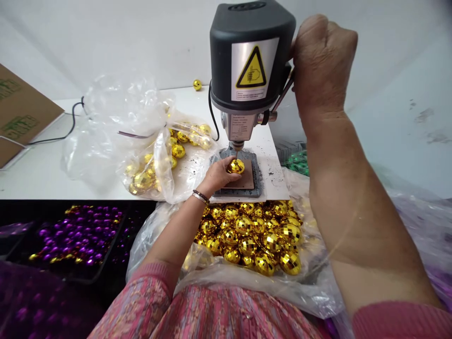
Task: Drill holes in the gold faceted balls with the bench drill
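Between the thumb and fingers of my left hand (221,174) is a gold mirrored ball (236,166), held under the bit of a small drill press (250,56). The bit comes down at the ball's top; whether it has entered cannot be made out. Below the ball lies a brown board (243,178) on the machine's grey base (258,188). My right hand (323,61) is raised beside the motor housing, its fingers closed round the press's feed lever (284,96); the lever's end is hidden in the fist.
An open plastic bag full of gold balls (247,235) sits at my lap, against the table edge. Left of the press lies another clear bag (109,127) with gold balls. A single ball (197,84) rests near the wall. Purple balls (79,230) fill a dark crate below; a cardboard box (24,113) stands left.
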The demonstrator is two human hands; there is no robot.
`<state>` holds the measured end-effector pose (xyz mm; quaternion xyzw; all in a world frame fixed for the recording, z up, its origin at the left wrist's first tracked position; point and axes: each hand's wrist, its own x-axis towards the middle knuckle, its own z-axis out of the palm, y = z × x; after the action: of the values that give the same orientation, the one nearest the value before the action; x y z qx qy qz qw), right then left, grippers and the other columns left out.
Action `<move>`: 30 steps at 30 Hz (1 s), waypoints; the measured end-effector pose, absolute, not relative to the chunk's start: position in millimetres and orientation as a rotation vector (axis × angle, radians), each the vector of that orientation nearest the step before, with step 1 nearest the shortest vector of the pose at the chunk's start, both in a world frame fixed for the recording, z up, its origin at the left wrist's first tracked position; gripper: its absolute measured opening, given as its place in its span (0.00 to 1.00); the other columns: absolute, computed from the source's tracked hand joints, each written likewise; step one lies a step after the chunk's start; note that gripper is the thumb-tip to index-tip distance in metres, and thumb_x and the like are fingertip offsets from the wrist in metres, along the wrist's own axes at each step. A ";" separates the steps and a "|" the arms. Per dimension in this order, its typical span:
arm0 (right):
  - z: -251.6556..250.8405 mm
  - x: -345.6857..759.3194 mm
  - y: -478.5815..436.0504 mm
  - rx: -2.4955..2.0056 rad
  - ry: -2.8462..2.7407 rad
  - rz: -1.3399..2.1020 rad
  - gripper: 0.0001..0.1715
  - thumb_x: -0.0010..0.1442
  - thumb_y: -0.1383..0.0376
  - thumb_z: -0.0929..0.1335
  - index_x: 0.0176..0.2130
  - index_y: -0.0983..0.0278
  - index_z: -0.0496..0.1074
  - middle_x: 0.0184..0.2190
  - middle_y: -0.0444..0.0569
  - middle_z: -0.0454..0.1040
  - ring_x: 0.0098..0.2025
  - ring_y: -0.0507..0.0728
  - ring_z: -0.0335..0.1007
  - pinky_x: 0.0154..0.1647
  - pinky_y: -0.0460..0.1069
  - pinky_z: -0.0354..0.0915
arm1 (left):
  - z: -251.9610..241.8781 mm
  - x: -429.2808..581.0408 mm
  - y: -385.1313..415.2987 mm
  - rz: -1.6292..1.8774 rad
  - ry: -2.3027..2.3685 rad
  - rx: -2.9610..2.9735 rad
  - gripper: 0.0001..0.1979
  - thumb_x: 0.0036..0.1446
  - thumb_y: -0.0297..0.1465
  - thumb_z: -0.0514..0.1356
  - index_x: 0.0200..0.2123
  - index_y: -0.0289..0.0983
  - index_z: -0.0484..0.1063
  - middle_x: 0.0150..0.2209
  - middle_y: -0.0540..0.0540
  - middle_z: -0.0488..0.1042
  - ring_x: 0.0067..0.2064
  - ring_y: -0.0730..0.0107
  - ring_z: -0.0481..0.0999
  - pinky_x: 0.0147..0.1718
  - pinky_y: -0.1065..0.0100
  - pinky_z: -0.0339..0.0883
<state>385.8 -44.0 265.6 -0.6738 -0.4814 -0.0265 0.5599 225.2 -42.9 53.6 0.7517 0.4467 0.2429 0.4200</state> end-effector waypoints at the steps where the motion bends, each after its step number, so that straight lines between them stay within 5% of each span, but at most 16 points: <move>1: 263.9 386.8 -45.8 -1.547 -1.133 -0.071 0.28 0.70 0.73 0.55 0.19 0.63 0.59 0.24 0.43 0.72 0.29 0.46 0.57 0.41 0.46 0.57 | 51.5 225.2 -42.4 0.589 1.109 1.861 0.36 0.46 0.30 0.71 0.61 0.38 0.73 0.49 0.44 0.81 0.49 0.56 0.80 0.52 0.59 0.72; 10: 222.4 388.7 -98.2 -1.264 -1.350 -0.329 0.21 0.66 0.67 0.60 0.36 0.70 0.81 0.25 0.47 0.73 0.29 0.49 0.66 0.34 0.47 0.61 | 45.9 225.5 -43.9 0.570 1.138 1.859 0.38 0.47 0.31 0.72 0.63 0.37 0.71 0.50 0.41 0.81 0.51 0.52 0.80 0.52 0.57 0.72; 17: 158.9 388.3 -127.5 -1.202 -1.456 -0.517 0.23 0.66 0.67 0.59 0.52 0.63 0.77 0.42 0.48 0.81 0.37 0.53 0.77 0.42 0.50 0.72 | 44.0 226.3 -45.7 0.596 1.149 1.865 0.38 0.47 0.32 0.72 0.63 0.38 0.71 0.50 0.42 0.81 0.50 0.54 0.79 0.54 0.58 0.72; 30: 107.1 388.7 -125.7 -1.171 -1.405 -0.676 0.22 0.69 0.66 0.58 0.52 0.63 0.76 0.38 0.49 0.80 0.36 0.54 0.74 0.38 0.50 0.70 | 38.9 225.2 -46.2 0.628 1.099 1.850 0.36 0.48 0.32 0.71 0.62 0.39 0.72 0.49 0.44 0.81 0.49 0.54 0.79 0.54 0.57 0.72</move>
<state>388.7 -125.7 107.1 -0.4972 -0.5965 -0.2871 0.5609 225.2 -46.2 38.9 0.7431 0.4415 0.2524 0.4349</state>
